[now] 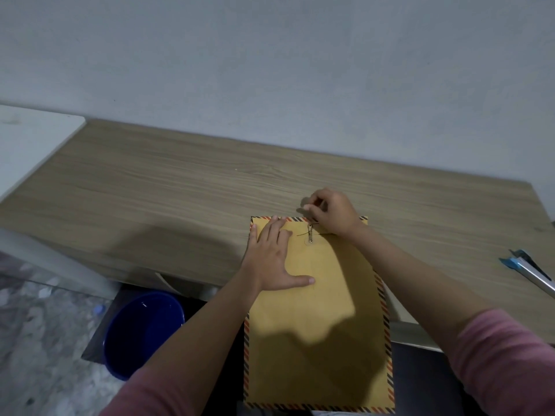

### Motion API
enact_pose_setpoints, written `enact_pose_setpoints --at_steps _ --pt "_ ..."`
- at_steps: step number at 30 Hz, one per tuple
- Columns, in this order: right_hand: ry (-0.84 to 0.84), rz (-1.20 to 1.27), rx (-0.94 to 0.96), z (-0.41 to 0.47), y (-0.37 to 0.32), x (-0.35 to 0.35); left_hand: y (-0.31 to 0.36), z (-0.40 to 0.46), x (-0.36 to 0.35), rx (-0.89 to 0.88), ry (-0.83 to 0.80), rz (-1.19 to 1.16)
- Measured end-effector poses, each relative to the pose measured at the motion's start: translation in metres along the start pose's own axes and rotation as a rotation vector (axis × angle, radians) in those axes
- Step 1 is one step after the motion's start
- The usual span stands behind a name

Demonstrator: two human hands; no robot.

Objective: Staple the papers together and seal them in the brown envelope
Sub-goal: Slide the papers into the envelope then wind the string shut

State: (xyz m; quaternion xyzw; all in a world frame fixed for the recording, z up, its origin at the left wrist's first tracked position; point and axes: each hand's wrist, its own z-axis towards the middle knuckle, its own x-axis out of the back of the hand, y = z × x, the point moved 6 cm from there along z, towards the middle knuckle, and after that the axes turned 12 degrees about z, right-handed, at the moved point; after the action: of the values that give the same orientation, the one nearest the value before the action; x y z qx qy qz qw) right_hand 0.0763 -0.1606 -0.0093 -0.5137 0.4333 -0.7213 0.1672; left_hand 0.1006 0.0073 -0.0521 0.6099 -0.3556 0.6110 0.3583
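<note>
1. Brown envelope (318, 319) flat on worktop (150, 181), near end overhanging the front edge.
2. Left hand (270, 256) pressed flat on it, fingers spread.
3. Right hand (330, 211) at top edge, fingers pinching thin string (303, 234) by metal clasp (310, 232).
4. Stapler (531, 270) far right, well apart.

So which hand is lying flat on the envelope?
The left hand: its straight fingers press the brown envelope down, while the right hand is curled, pinching the string.
</note>
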Motion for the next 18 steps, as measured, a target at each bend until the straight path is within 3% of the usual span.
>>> enact_pose_setpoints --at_steps 2,7,11,18 --pt "0.08 0.014 0.022 -0.013 0.004 0.01 0.0 0.0 0.0 0.002 -0.002 -0.004" --pt "-0.131 -0.197 -0.009 -0.044 0.033 0.01 0.0 0.001 -0.001 -0.013 -0.026 0.002" --pt "-0.129 -0.251 -0.026 -0.044 0.021 0.014 0.0 0.002 0.002 -0.041 -0.033 -0.007" --pt "-0.272 -0.27 -0.074 -0.033 -0.006 0.029 0.0 -0.004 0.01 -0.043 -0.163 0.012"
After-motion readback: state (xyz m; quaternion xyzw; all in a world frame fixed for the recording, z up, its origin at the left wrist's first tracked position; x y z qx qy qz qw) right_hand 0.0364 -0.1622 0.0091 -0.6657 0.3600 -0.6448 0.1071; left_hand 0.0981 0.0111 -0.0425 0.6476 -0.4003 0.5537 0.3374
